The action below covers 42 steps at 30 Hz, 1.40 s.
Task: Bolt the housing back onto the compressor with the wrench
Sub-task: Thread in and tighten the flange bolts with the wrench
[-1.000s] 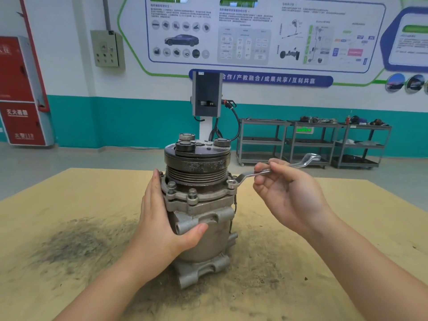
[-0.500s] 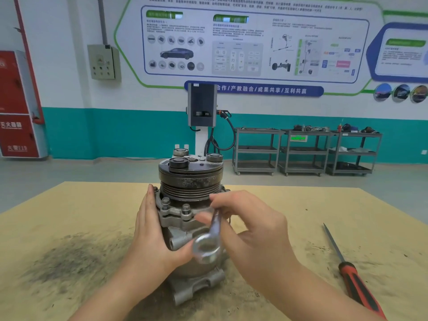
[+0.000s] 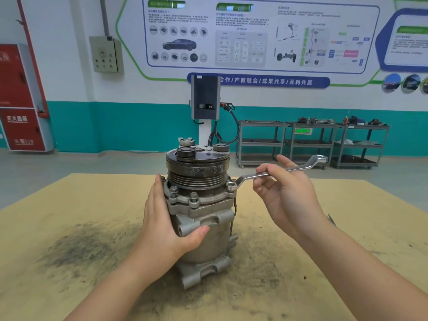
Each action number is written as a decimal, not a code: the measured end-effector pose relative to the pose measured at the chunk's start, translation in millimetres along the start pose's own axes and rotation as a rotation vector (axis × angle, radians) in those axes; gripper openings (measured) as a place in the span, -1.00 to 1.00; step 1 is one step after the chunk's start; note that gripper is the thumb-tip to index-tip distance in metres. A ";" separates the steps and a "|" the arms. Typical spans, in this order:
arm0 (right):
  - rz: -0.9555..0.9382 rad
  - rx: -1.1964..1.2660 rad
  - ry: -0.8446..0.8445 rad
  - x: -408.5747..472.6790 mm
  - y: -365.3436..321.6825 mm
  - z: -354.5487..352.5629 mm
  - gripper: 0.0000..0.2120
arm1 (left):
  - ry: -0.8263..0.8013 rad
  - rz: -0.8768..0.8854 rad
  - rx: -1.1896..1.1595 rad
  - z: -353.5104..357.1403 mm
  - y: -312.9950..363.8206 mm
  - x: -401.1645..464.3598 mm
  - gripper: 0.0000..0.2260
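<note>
The grey cast-aluminium compressor with its black grooved pulley (image 3: 199, 205) stands upright on the tan, grime-stained worktop (image 3: 69, 205), and all positions below are taken from it. The flanged aluminium housing (image 3: 196, 200) sits around the body just under the pulley, with several hex bolts standing in its ears. The bright steel offset ring wrench (image 3: 273, 173) has one ring seated over the bolt (image 3: 231, 185) at the right-hand ear of the housing; its long axis runs away from the compressor to the right and slightly upward, ending in the free ring beyond the hand. The right hand (image 3: 287, 193) is to the right of the compressor and apart from it, its fingers curled over the mid-shank of the wrench in a light pinch, palm turned toward the camera. The left hand (image 3: 166, 228) grips the left flank of the compressor, fingers flat up the side and thumb wrapped across the front of the body. The right hand is the nearer to the seated bolt. Judgement: the coming swing turns on the shank sweeping level around that bolt while the left hand resists rotation.
</note>
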State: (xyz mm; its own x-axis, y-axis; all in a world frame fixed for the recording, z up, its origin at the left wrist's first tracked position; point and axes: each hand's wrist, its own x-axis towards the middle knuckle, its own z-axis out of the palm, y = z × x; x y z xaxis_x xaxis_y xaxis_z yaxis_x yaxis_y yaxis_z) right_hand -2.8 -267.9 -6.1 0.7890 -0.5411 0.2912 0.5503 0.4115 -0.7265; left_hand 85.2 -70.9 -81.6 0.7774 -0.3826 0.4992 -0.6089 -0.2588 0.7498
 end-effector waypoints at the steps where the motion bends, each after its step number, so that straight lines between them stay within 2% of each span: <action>1: 0.022 0.017 -0.018 1.3 -0.8 -1.1 -0.70 | 0.002 -0.001 0.005 0.1 0.2 0.1 0.23; 4: 0.047 0.001 -0.064 3.5 -2.1 -4.3 -0.80 | 0.008 0.001 0.022 0.9 -0.5 0.5 0.22; 7: -0.022 -0.099 -0.080 3.4 0.3 -5.0 -0.91 | 0.006 -0.004 0.009 0.8 -0.5 0.1 0.23; 9: -0.022 -0.103 -0.074 4.4 0.8 -6.2 -0.91 | 0.000 -0.012 0.002 0.8 -0.9 -0.3 0.23; 13: 0.156 0.025 -0.057 10.1 3.0 -12.7 -0.88 | 0.009 0.012 0.038 0.3 -3.6 0.2 0.16; 15: 0.103 0.022 -0.064 10.0 6.2 -13.8 -0.90 | 0.017 0.023 0.038 0.6 -1.2 0.5 0.13; 17: -0.118 -0.059 -0.076 4.2 14.0 -11.4 -0.95 | 0.023 0.019 0.022 0.3 -0.8 1.6 0.17; 19: -0.428 -0.204 -0.087 -8.4 25.6 -10.3 -0.95 | 0.009 -0.016 0.019 0.4 -0.9 1.6 0.21; 21: -0.770 -0.379 -0.199 -18.0 33.7 -11.7 -0.94 | 0.010 -0.007 0.004 1.1 -3.4 0.5 0.21; 23: -1.041 -0.654 -0.363 -25.4 36.1 -11.5 -0.98 | 0.018 0.009 0.014 1.1 -4.6 -0.1 0.16; 25: -1.198 -0.896 -0.447 -31.0 38.0 -6.7 -0.93 | 0.029 0.015 0.014 1.6 -6.1 1.2 0.14; 26: -1.204 -0.966 -0.464 -34.2 38.6 -2.3 -0.90 | 0.039 0.019 0.012 2.2 -6.3 2.2 0.14; 29: -1.092 -0.979 -0.417 -43.2 34.6 9.8 -0.87 | 0.061 0.034 0.000 3.7 -4.5 2.3 0.08; 32: -0.933 -0.762 -0.280 -42.2 18.7 14.8 -0.93 | 0.033 0.016 0.021 2.7 -5.9 2.1 0.20; 36: -0.442 -0.334 -0.054 -25.7 -1.4 13.4 -0.83 | 0.015 0.000 0.020 2.7 -5.5 1.5 0.21; 38: -0.208 -0.145 -0.006 -15.6 -4.3 8.6 -0.81 | 0.015 -0.003 0.021 2.9 -3.7 0.7 0.21; 40: -0.061 -0.010 0.022 -8.3 -3.6 5.2 -0.82 | 0.022 -0.002 0.027 2.7 -3.0 0.6 0.21; 42: -0.002 0.029 0.032 -4.6 -1.0 2.7 -0.83 | 0.019 -0.002 0.031 2.3 -2.4 1.1 0.21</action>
State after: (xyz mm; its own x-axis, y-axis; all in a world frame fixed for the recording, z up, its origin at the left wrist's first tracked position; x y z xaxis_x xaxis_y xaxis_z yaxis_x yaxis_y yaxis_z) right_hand -6.2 -263.8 -5.0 0.7792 -0.5646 0.2721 0.5597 0.4315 -0.7075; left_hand 87.1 -72.7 -83.8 0.7814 -0.3650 0.5061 -0.6115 -0.2870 0.7373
